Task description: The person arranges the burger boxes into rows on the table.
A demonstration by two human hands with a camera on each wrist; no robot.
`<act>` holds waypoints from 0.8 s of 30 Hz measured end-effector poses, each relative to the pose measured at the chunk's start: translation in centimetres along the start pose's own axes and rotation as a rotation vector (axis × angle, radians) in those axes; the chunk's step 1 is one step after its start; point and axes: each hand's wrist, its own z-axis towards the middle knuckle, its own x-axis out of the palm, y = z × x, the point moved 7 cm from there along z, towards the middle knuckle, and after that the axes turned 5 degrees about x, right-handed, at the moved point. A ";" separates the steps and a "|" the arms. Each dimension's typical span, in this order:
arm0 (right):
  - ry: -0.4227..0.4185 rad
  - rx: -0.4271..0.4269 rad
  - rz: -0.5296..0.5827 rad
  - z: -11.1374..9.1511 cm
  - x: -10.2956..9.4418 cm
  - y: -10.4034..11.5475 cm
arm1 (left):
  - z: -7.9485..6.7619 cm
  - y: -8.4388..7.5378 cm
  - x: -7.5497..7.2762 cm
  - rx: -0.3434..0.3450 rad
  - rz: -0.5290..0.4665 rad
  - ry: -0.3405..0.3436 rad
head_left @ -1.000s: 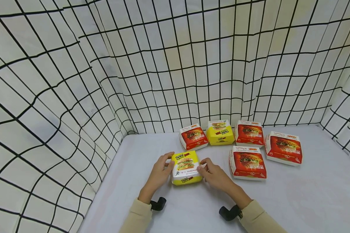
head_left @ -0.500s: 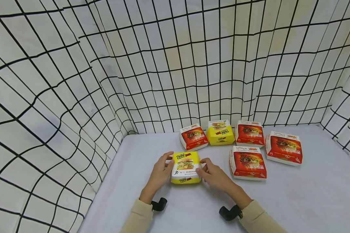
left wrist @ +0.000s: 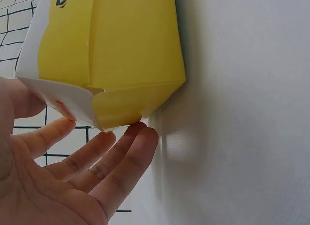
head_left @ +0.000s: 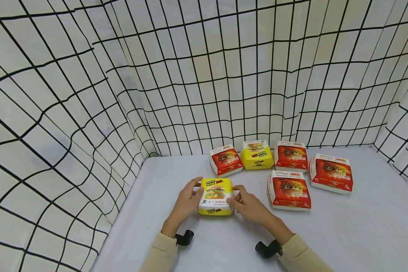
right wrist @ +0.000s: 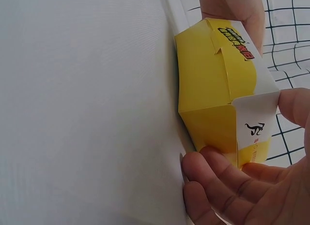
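Observation:
A yellow and white burger box (head_left: 216, 194) with a burger picture on its lid lies on the white table between both hands. My left hand (head_left: 187, 198) holds its left side; in the left wrist view the thumb is at the lid's edge and fingertips (left wrist: 145, 138) touch the box wall low down. On the opposite side, my right hand (head_left: 249, 204) has its thumb over the lid's edge and its fingers (right wrist: 227, 179) along the side wall. The box's yellow front (right wrist: 201, 80) with its tucked flap faces the right wrist camera.
Behind stand a small red burger box (head_left: 226, 160), another yellow box (head_left: 257, 155) and a red box (head_left: 290, 156). Two more red boxes lie at right, one nearer (head_left: 289, 190), one farther right (head_left: 331, 173). A black-gridded white cloth (head_left: 224, 75) hangs behind and left of the table (head_left: 367, 226).
The yellow burger box has turned slightly, so it sits straighter, and shifted a little to the left. My right thumb has moved left with it; the left hand has hardly moved.

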 end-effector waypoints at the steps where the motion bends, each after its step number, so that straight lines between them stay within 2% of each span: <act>1: 0.001 0.001 0.003 0.0 0.0 0.0 | 0.0 0.0 0.0 -0.002 0.000 0.001; 17: 0.013 -0.004 -0.019 -0.1 -0.4 0.2 | 0.0 -0.1 -0.3 -0.015 0.001 0.020; 24: -0.005 -0.004 -0.017 0.0 -0.9 0.2 | -0.1 -0.3 -1.5 -0.007 0.029 -0.019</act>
